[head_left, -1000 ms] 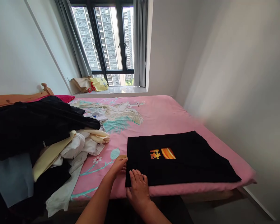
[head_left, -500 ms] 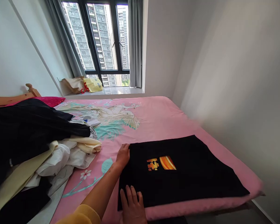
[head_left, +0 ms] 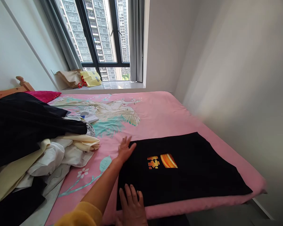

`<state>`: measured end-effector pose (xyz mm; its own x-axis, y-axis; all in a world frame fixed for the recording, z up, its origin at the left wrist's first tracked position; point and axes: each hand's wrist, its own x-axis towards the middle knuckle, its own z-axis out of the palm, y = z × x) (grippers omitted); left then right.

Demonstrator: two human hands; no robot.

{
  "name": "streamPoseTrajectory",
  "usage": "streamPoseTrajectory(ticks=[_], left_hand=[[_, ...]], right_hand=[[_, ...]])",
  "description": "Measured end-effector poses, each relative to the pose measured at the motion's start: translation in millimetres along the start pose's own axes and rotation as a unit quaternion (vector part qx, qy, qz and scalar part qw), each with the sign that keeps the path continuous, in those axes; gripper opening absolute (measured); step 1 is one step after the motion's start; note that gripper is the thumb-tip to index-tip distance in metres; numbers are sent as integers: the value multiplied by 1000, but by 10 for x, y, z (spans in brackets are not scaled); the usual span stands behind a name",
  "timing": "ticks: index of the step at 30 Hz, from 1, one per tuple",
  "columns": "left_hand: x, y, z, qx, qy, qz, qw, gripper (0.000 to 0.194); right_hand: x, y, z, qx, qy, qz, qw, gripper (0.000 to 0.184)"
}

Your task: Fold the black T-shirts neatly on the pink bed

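A black garment (head_left: 191, 172) with an orange and yellow print lies spread flat along the near edge of the bed. My left hand (head_left: 126, 150), at the end of a yellow sleeve, is at the garment's far left corner with its fingers spread; whether it touches the cloth I cannot tell. Near the front left corner, my right hand (head_left: 133, 204) rests on the cloth, palm down, fingers extended. Neither hand grips anything.
A heap of clothes lies on the left: a black garment (head_left: 33, 117) over cream and white pieces (head_left: 47, 157). Pink bedding (head_left: 153, 116) covers the bed. Paper bags (head_left: 91, 78) stand on the windowsill, and a wall (head_left: 238, 78) rises at the right.
My left hand has let go of the garment's far left corner, lifting and spreading its fingers. My right hand stays at the front left corner. The view has tilted slightly down.
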<state>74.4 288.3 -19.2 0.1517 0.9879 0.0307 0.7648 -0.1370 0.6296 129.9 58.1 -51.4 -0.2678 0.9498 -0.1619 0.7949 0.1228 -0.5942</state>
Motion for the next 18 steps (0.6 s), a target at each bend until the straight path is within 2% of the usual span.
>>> streamPoseTrajectory(ticks=[3,7,9,12,18], left_hand=[[-68,-278,-291,-37,30,-104,993,49],[-222,-554,-531,-108,-62,-197,972,32],[-275,-566,-546,-142,-120,-227,956,31],[-307,-476,-502,-177,-184,-257,932,30],[-342,-317,-441,-212,-228,-266,912,34]], right_hand=[[-39,4,5,-5,18,-12,1000,71],[-61,-21,64,-28,80,-3,996,71],[-56,-63,76,-30,109,12,994,70],[-28,-147,68,-26,118,33,992,71],[23,-164,72,-39,153,36,987,67]])
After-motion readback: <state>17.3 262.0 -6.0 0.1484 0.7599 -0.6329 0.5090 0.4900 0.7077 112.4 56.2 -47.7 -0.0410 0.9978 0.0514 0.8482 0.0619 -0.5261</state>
